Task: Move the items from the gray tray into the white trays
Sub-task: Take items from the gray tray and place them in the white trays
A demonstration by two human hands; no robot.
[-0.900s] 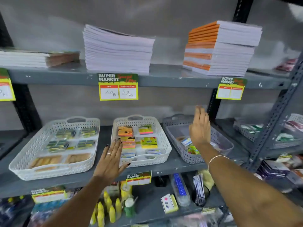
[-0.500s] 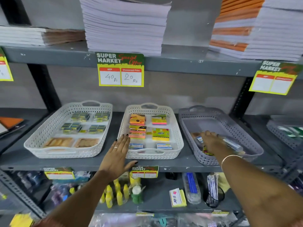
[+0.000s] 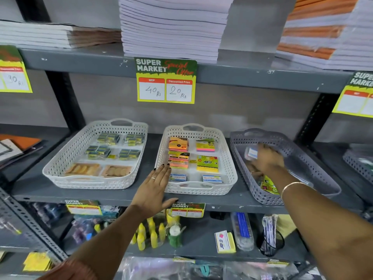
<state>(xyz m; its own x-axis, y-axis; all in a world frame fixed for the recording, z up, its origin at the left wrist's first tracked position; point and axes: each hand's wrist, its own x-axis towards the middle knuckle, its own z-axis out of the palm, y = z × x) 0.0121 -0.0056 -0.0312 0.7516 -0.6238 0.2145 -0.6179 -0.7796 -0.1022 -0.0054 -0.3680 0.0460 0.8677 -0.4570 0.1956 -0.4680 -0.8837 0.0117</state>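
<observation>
gray tray (image 3: 314, 168) holds the blurred right hand (image 3: 266, 158), grip unclear; left hand (image 3: 154, 186) flat, open.

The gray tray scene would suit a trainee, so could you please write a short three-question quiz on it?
1. True or false: the right hand is inside the gray tray.
2. The left hand is flat by which tray? A) left white tray B) middle white tray C) gray tray
3. Fill in: the price tag above the trays shows a discounted price of ___ Rs.

Key: 1 true; 2 B; 3 20.
</observation>
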